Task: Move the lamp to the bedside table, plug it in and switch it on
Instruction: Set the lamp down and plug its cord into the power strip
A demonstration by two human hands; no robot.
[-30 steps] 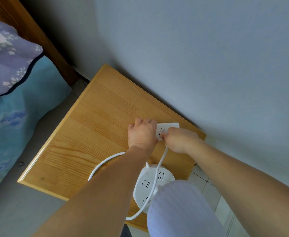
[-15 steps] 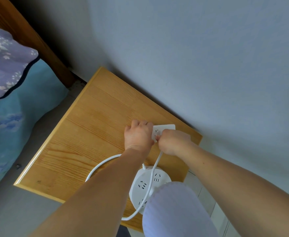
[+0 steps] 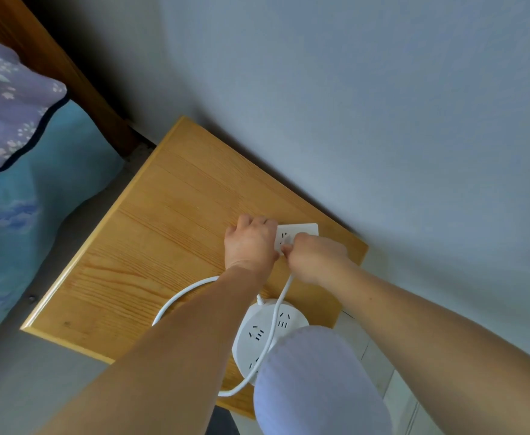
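Gripping the plug point(image 3: 285, 248), right hand point(image 3: 315, 257) meets unlabelled socket strip point(image 3: 298, 233).

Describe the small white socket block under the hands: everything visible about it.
The socket block is a flat white rectangle with rounded corners, plastic by its look, lying on the wooden bedside table near the wall. Dark pin slots show on its face. The left hand covers its left end; the right hand is at its front edge, fist closed where a thin white cord arrives.
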